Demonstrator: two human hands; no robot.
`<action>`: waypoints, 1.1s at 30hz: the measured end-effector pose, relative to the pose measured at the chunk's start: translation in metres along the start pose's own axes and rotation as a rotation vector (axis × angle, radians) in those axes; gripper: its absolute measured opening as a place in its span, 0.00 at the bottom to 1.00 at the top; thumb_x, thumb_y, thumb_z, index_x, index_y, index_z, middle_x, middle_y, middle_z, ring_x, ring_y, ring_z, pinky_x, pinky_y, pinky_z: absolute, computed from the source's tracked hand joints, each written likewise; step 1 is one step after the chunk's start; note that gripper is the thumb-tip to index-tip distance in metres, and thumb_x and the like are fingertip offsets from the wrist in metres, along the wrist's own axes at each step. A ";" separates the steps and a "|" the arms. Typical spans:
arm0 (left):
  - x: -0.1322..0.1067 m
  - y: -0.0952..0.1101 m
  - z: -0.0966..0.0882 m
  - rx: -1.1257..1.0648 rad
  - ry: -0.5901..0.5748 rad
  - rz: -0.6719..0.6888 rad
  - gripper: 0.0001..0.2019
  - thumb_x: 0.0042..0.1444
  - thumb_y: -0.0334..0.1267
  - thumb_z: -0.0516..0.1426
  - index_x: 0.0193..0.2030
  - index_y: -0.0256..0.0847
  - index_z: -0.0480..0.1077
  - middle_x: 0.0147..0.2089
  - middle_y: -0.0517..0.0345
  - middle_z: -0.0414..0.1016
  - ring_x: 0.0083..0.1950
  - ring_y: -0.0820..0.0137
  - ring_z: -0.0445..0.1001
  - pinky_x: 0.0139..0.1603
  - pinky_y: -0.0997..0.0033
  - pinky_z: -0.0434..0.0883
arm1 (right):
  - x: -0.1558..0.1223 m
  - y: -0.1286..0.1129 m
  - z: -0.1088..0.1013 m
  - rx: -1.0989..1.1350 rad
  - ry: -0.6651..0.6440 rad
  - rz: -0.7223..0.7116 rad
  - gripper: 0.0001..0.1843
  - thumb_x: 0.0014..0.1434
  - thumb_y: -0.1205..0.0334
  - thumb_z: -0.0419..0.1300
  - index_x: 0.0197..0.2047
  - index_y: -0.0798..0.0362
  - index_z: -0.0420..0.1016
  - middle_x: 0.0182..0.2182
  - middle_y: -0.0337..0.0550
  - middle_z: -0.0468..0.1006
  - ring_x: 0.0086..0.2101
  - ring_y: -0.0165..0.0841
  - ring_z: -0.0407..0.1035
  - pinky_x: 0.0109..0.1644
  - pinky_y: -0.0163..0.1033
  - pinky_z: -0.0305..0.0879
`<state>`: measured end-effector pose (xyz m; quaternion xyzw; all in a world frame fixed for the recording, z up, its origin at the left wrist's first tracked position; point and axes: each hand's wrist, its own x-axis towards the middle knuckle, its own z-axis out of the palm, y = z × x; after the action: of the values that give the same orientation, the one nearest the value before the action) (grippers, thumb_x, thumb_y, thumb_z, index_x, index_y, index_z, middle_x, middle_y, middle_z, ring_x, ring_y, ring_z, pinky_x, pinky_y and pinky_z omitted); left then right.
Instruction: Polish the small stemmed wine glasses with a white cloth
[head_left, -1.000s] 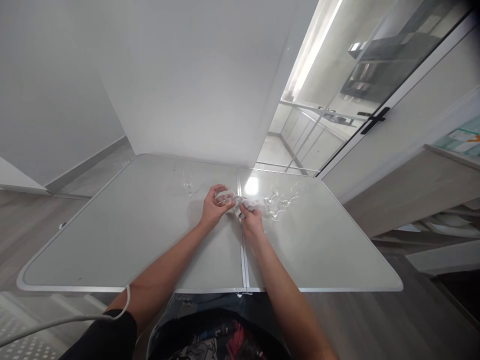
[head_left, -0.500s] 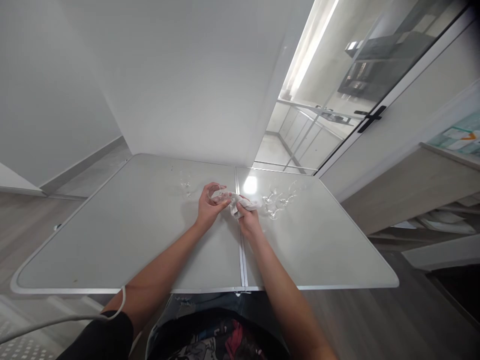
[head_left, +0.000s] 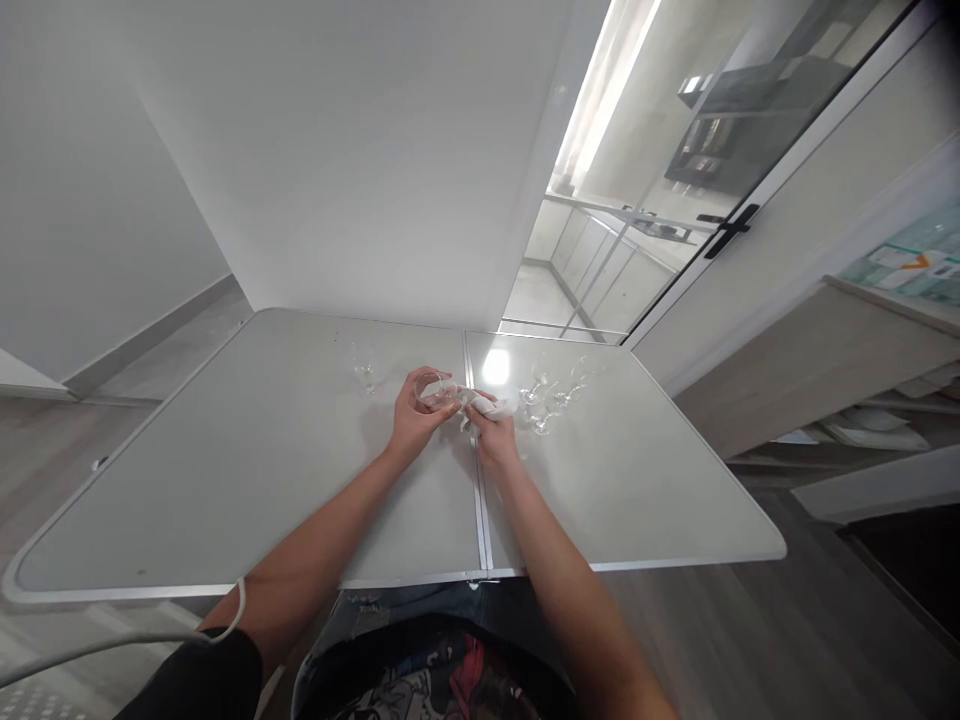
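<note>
My left hand (head_left: 412, 412) is wrapped round the bowl of a clear stemmed glass (head_left: 435, 392), which is tilted with its open rim to the left. My right hand (head_left: 493, 433) grips a crumpled white cloth (head_left: 495, 405) at the stem end of the same glass; the cloth hides the foot. Both hands meet above the middle of the table. Just right of the cloth, several clear stemmed glasses (head_left: 553, 398) are grouped on the tabletop. Another clear glass (head_left: 366, 374) stands by itself to the left of my left hand.
The pale folding table (head_left: 247, 480) has a metal rim and a centre seam (head_left: 481, 520). A white wall (head_left: 360, 170) rises behind it, with a glazed door (head_left: 600, 230) at the right. A white cable (head_left: 135, 638) crosses my left arm. A wooden shelf (head_left: 817, 370) stands at far right.
The cloth has twisted slightly round the stem end of the glass, and my right fingers have shifted with it. My left hand keeps its hold. The whole view has drifted a little.
</note>
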<state>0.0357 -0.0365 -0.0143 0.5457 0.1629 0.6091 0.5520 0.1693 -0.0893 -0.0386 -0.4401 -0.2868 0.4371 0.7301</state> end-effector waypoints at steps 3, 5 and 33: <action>-0.002 0.001 0.001 0.013 -0.007 -0.005 0.31 0.43 0.35 0.74 0.54 0.44 0.69 0.54 0.49 0.75 0.54 0.61 0.79 0.58 0.49 0.78 | 0.001 -0.001 -0.003 -0.091 0.126 -0.031 0.25 0.40 0.59 0.77 0.43 0.56 0.80 0.34 0.42 0.81 0.34 0.34 0.74 0.38 0.38 0.69; -0.003 0.000 0.002 0.021 -0.005 -0.014 0.30 0.43 0.35 0.74 0.53 0.43 0.69 0.54 0.49 0.75 0.53 0.60 0.79 0.57 0.48 0.78 | -0.001 -0.002 -0.004 -0.120 0.207 -0.051 0.24 0.39 0.59 0.77 0.40 0.56 0.79 0.32 0.41 0.80 0.32 0.33 0.72 0.36 0.38 0.68; 0.008 -0.002 -0.015 -0.059 0.077 -0.084 0.32 0.47 0.39 0.72 0.57 0.48 0.65 0.61 0.45 0.73 0.56 0.56 0.80 0.57 0.52 0.78 | -0.030 -0.031 0.007 -0.542 -0.207 -0.259 0.19 0.41 0.73 0.60 0.37 0.49 0.81 0.34 0.39 0.80 0.37 0.38 0.72 0.46 0.41 0.68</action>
<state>0.0260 -0.0230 -0.0175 0.4980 0.1889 0.6107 0.5860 0.1619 -0.1206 -0.0092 -0.5315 -0.5192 0.2905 0.6029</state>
